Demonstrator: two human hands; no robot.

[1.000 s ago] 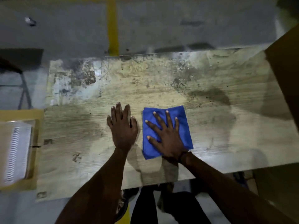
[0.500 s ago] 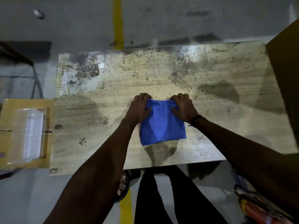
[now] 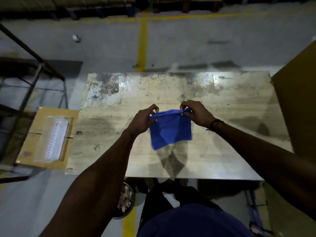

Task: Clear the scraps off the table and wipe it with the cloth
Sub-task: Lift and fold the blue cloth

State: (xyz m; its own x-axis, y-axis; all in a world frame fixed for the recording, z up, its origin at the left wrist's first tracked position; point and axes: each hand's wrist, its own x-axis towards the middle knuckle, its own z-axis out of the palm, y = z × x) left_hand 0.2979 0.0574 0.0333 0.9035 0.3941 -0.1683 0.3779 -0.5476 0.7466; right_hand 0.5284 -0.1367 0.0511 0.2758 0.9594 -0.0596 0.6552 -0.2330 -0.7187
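Above the middle of a worn, stained worktop (image 3: 213, 100), a person holds up a blue cloth (image 3: 171, 130) with both hands, seen from a head camera looking down. The left hand (image 3: 142, 119) pinches the cloth's top left corner and the right hand (image 3: 196, 113) pinches its top right corner, fingers curled round the fabric, so the top edge stretches between them. The cloth hangs loosely below the hands, clear of the worktop, and casts a dark shadow on the surface nearer the person. A dark band (image 3: 213, 124) circles the right wrist. Just beside the worktop's left edge sits a cardboard box (image 3: 34, 134) carrying a white slotted part (image 3: 55, 139). On the floor under the near edge, a round bin (image 3: 126, 200) holds pale scraps. A yellow line (image 3: 142, 47) runs across the grey floor beyond the worktop.
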